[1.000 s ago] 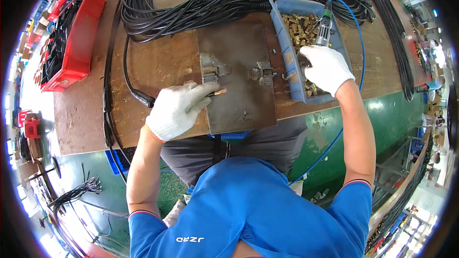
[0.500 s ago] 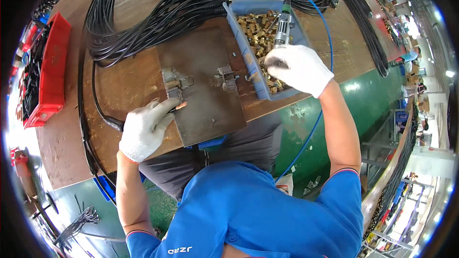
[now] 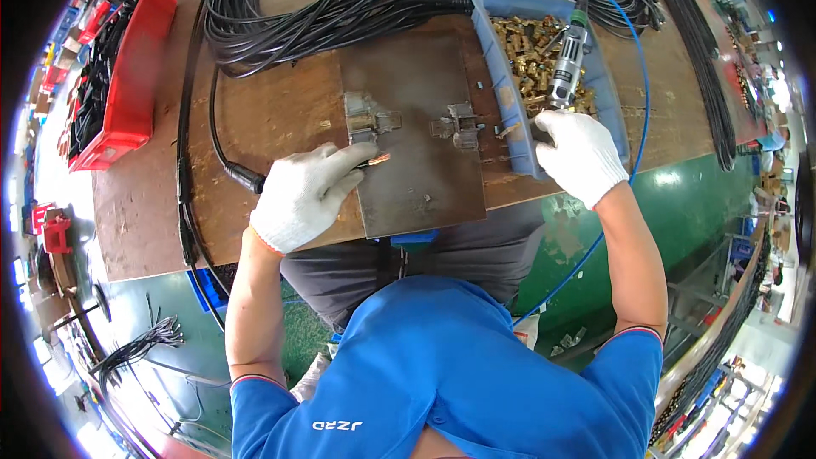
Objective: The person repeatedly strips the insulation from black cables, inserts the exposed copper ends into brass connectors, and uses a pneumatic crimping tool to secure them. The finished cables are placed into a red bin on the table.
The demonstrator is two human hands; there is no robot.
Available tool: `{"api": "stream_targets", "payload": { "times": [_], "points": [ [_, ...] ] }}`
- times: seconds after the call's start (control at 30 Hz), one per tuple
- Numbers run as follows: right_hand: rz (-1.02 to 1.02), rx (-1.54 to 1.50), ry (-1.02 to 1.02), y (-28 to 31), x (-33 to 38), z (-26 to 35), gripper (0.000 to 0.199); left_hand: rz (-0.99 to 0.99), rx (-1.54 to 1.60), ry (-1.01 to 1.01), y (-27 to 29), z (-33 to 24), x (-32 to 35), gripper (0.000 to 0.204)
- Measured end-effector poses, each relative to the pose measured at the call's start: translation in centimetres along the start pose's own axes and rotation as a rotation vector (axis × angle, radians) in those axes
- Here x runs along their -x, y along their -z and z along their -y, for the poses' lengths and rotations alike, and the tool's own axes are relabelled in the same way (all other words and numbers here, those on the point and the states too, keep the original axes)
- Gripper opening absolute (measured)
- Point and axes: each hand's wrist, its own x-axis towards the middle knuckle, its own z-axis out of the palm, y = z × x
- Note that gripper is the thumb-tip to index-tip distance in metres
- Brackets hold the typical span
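My left hand [image 3: 308, 191], in a white knit glove, is closed around a black cable [image 3: 245, 177]. The bare copper end [image 3: 380, 159] sticks out past my fingertips, over the left edge of a dark metal plate [image 3: 425, 170]. My gloved right hand [image 3: 584, 155] is at the near end of a blue bin [image 3: 507, 110], its fingers curled inward. Whatever they may hold is hidden. Inside the bin are many small brass-coloured connectors [image 3: 531, 51]. A silver air tool [image 3: 568, 68] with a blue hose [image 3: 643, 76] leans over them.
Two small metal fixtures [image 3: 364, 119] [image 3: 463, 126] sit on the plate. Bundles of black cables [image 3: 280, 30] cover the back of the brown table [image 3: 136, 221]. At the left stands a red bin [image 3: 136, 76] with black parts inside.
My view has shifted, so the table appears further left-to-right displaced. My right hand has drawn back from over the connectors toward the bin's near end. My left hand still holds the cable.
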Motion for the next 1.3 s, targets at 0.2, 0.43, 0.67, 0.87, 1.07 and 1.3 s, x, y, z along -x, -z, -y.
{"api": "stream_targets", "payload": {
  "times": [0.2,0.43,0.67,0.87,1.07,1.3],
  "points": [
    [-0.143,0.019,0.11,-0.9,0.4,0.1,0.017,-0.024,0.018,-0.008,-0.2,0.3,0.1,0.036],
    [-0.45,-0.763,0.043,0.0,1.3,-1.1,0.021,-0.092,0.015,-0.067,-0.5,0.8,0.4,0.04],
    [-0.092,-1.76,0.093,-2.5,-0.2,8.8,0.033,-0.172,0.123,-0.066,-0.3,1.0,0.8,0.043],
    [0.132,-2.066,0.103,-6.9,-3.4,10.9,0.025,-0.176,0.179,0.025,0.8,0.3,0.7,0.041],
    [0.213,-2.147,0.184,-8.1,-4.2,11.4,0.023,-0.26,0.242,0.004,0.4,0.6,0.5,0.039],
    [0.226,-2.093,0.246,-8.6,-4.8,12.0,0.026,-0.238,0.252,0.018,0.3,0.6,0.3,0.039]
  ]
}}
